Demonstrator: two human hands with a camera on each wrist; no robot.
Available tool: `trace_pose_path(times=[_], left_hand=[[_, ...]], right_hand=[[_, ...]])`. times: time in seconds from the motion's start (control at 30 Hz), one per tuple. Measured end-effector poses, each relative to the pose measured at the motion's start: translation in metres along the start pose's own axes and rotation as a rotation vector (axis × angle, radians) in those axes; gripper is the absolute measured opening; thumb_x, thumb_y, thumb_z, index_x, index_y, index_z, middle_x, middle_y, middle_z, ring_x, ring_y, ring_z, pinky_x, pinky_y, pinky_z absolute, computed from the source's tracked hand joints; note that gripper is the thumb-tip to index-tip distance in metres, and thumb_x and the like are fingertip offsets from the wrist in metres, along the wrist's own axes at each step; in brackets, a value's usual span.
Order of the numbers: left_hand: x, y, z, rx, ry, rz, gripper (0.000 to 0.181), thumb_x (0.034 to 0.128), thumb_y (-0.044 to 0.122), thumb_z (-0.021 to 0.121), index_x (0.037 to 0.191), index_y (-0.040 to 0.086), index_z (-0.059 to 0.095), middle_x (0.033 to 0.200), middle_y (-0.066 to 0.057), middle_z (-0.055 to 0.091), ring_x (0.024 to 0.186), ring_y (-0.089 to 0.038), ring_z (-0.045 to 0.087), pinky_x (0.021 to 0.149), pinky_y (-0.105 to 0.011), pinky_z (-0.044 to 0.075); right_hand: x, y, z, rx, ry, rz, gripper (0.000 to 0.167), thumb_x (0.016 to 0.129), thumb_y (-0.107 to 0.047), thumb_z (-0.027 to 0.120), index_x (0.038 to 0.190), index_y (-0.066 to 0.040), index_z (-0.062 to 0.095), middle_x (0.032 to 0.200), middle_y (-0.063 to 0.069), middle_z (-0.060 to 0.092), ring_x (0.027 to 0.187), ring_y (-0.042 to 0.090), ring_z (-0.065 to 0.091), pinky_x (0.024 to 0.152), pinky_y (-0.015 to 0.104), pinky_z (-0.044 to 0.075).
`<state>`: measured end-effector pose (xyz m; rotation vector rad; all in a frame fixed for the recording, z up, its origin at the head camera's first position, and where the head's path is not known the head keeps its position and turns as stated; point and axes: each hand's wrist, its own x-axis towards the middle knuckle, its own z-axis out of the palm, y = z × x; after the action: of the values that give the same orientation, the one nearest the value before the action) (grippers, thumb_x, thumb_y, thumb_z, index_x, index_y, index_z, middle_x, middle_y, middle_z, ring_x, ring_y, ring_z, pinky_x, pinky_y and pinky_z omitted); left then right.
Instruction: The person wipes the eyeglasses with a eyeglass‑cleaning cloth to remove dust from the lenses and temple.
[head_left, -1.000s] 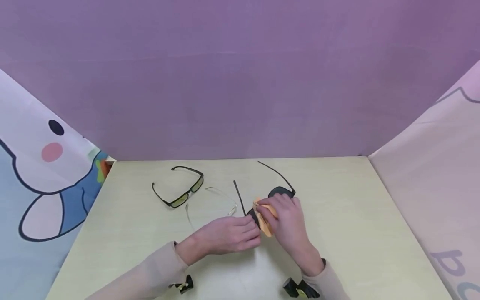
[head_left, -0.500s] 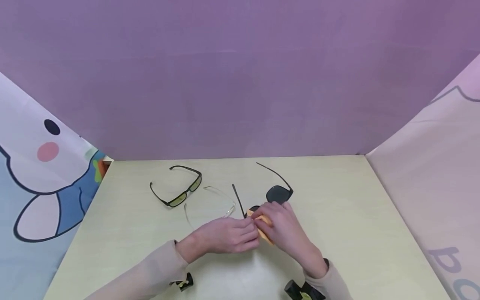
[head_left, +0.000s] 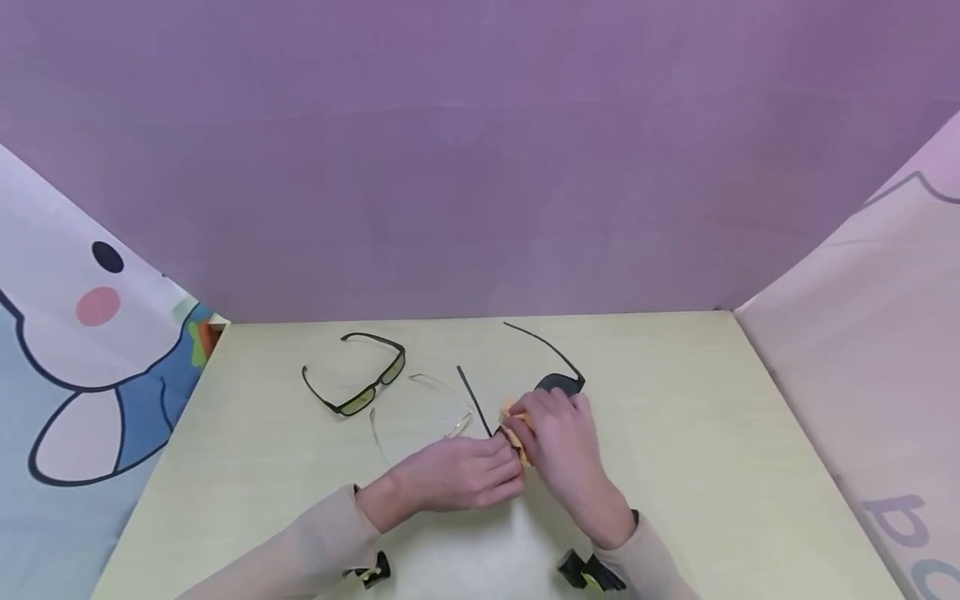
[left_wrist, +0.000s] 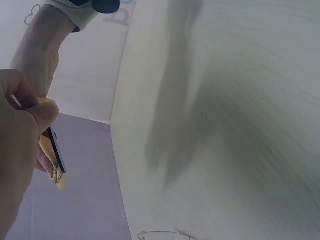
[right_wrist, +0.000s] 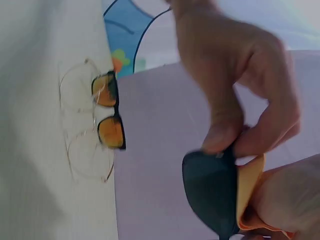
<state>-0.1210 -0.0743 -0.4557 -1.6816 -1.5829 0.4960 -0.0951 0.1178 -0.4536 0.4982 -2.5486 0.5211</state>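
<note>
A pair of dark sunglasses point(head_left: 558, 383) is held up in front of me, temples unfolded and pointing away. My left hand point(head_left: 465, 475) pinches the frame by its left end; the right wrist view shows thumb and finger of that left hand point(right_wrist: 240, 70) at the edge of a dark lens point(right_wrist: 210, 185). My right hand point(head_left: 566, 442) holds an orange cloth point(head_left: 517, 433) folded over the sunglasses, and its fingers press the cloth point(right_wrist: 250, 185) against the lens. The hands partly hide the lens nearer the left hand in the head view.
Black-framed glasses with yellowish lenses point(head_left: 375, 387) lie unfolded at the table's back left. Between them and my left hand are thin wire-rimmed glasses point(head_left: 461, 425), partly behind that hand. A purple cloth wall point(head_left: 480, 208) rises at the table's far edge.
My right hand and the cloth moved toward me along the lens, then back away from me. The sunglasses tilted slightly with it. My left hand stayed nearly still, still gripping the frame.
</note>
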Motion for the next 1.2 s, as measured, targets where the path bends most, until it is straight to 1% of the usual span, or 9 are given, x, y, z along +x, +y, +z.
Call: trace_pose_path(times=[0.1, 0.2, 0.4, 0.47, 0.67, 0.73, 0.93, 1.0, 1.2], left_hand=[[0.0, -0.001, 0.0, -0.019, 0.0, -0.022, 0.022, 0.1027, 0.009, 0.044, 0.111, 0.018, 0.062, 0.107, 0.005, 0.067, 0.1, -0.011, 0.062, 0.098, -0.026, 0.05], [-0.001, -0.002, 0.0, -0.018, 0.006, -0.026, 0.024, 0.1028, 0.007, 0.042, 0.111, 0.018, 0.062, 0.108, 0.005, 0.068, 0.101, -0.011, 0.062, 0.099, -0.026, 0.05], [0.0, -0.001, -0.001, 0.008, 0.025, -0.006, 0.027, 0.1037, 0.006, 0.04, 0.112, 0.019, 0.062, 0.105, 0.005, 0.067, 0.098, -0.01, 0.062, 0.099, -0.026, 0.051], [0.0, 0.0, -0.001, 0.001, 0.02, -0.002, 0.026, 0.1036, 0.005, 0.042, 0.112, 0.019, 0.062, 0.106, 0.005, 0.067, 0.098, -0.01, 0.062, 0.099, -0.025, 0.051], [0.002, 0.0, -0.001, -0.005, 0.009, 0.004, 0.021, 0.1022, 0.008, 0.047, 0.111, 0.02, 0.061, 0.105, 0.006, 0.067, 0.099, -0.01, 0.063, 0.098, -0.025, 0.051], [0.003, 0.0, -0.001, -0.008, 0.01, 0.001, 0.021, 0.1021, 0.008, 0.046, 0.11, 0.02, 0.061, 0.106, 0.006, 0.067, 0.099, -0.01, 0.063, 0.098, -0.025, 0.051], [0.003, 0.002, -0.002, -0.015, -0.004, -0.015, 0.021, 0.1031, 0.008, 0.045, 0.11, 0.02, 0.061, 0.104, 0.007, 0.067, 0.097, -0.009, 0.061, 0.098, -0.024, 0.05], [0.003, 0.003, -0.002, -0.016, -0.015, -0.013, 0.021, 0.1031, 0.009, 0.046, 0.111, 0.021, 0.061, 0.105, 0.008, 0.067, 0.098, -0.008, 0.061, 0.099, -0.024, 0.05], [0.002, 0.003, -0.001, -0.015, -0.045, -0.003, 0.018, 0.1027, 0.012, 0.05, 0.112, 0.022, 0.062, 0.111, 0.007, 0.068, 0.104, -0.01, 0.063, 0.102, -0.026, 0.049]], right_hand=[[-0.001, 0.004, 0.002, -0.047, 0.065, 0.003, 0.017, 0.085, -0.021, 0.086, 0.087, -0.013, 0.07, 0.079, -0.002, 0.069, 0.07, 0.019, 0.055, 0.067, 0.035, 0.034], [-0.002, 0.003, 0.002, -0.033, 0.069, 0.009, 0.016, 0.084, -0.02, 0.086, 0.086, -0.014, 0.072, 0.078, -0.003, 0.068, 0.069, 0.019, 0.054, 0.067, 0.035, 0.034], [-0.003, -0.005, -0.004, 0.109, -0.099, 0.035, 0.014, 0.078, -0.014, 0.089, 0.085, -0.017, 0.076, 0.081, -0.006, 0.073, 0.071, 0.014, 0.056, 0.07, 0.033, 0.034], [-0.004, -0.004, -0.006, 0.115, -0.118, 0.037, 0.014, 0.079, -0.014, 0.089, 0.085, -0.017, 0.076, 0.08, -0.006, 0.073, 0.07, 0.014, 0.056, 0.071, 0.034, 0.034], [-0.001, 0.004, -0.002, -0.01, 0.012, 0.051, 0.015, 0.081, -0.021, 0.089, 0.085, -0.015, 0.075, 0.078, -0.003, 0.072, 0.069, 0.017, 0.057, 0.068, 0.035, 0.036], [-0.001, 0.005, -0.001, -0.012, 0.02, 0.052, 0.015, 0.081, -0.022, 0.089, 0.085, -0.015, 0.076, 0.078, -0.002, 0.072, 0.069, 0.017, 0.057, 0.067, 0.034, 0.035], [-0.004, -0.003, -0.004, 0.132, -0.13, 0.041, 0.013, 0.08, -0.014, 0.088, 0.086, -0.017, 0.077, 0.083, -0.006, 0.075, 0.072, 0.013, 0.056, 0.071, 0.033, 0.034], [-0.005, -0.003, -0.006, 0.136, -0.147, 0.041, 0.013, 0.079, -0.014, 0.088, 0.086, -0.018, 0.077, 0.084, -0.006, 0.075, 0.072, 0.013, 0.055, 0.071, 0.033, 0.033], [-0.004, 0.007, -0.002, 0.007, -0.014, 0.013, 0.015, 0.08, -0.021, 0.089, 0.083, -0.017, 0.075, 0.077, -0.004, 0.072, 0.068, 0.016, 0.057, 0.067, 0.034, 0.035]])
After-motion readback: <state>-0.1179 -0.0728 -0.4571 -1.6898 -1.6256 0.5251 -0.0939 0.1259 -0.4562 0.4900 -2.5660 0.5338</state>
